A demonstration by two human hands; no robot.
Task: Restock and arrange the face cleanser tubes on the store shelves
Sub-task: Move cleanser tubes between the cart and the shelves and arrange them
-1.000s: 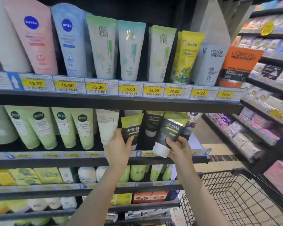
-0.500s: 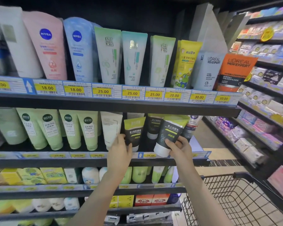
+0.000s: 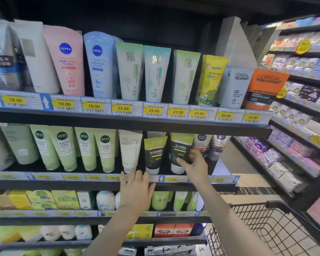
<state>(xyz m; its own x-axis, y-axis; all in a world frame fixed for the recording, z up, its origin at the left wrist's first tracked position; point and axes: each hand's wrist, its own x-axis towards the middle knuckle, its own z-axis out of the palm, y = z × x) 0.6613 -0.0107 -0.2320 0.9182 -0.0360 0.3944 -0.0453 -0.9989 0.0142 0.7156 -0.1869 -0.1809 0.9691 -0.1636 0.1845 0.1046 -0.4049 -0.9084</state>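
Observation:
Two dark face cleanser tubes with lime-green tops stand cap-down side by side on the second shelf (image 3: 100, 184). My right hand (image 3: 195, 164) pinches the right-hand tube (image 3: 179, 145) low down, thumb across its front and fingers round its right side. The left-hand tube (image 3: 155, 154) stands free, leaning slightly. My left hand (image 3: 135, 189) hovers just below it in front of the price rail, fingers straight and holding nothing. Pale green tubes (image 3: 85, 148) and a white tube (image 3: 130, 150) fill the shelf to the left.
Two Nivea Men tubes (image 3: 209, 145) stand right behind my right hand. The top shelf (image 3: 137, 122) carries a row of larger tubes. A black wire cart (image 3: 277, 230) sits at the lower right. More shelving (image 3: 299, 137) lines the aisle on the right.
My left hand has let go of the left dark tube and dropped below the shelf edge. My right hand has set the right tube upright on the shelf beside it.

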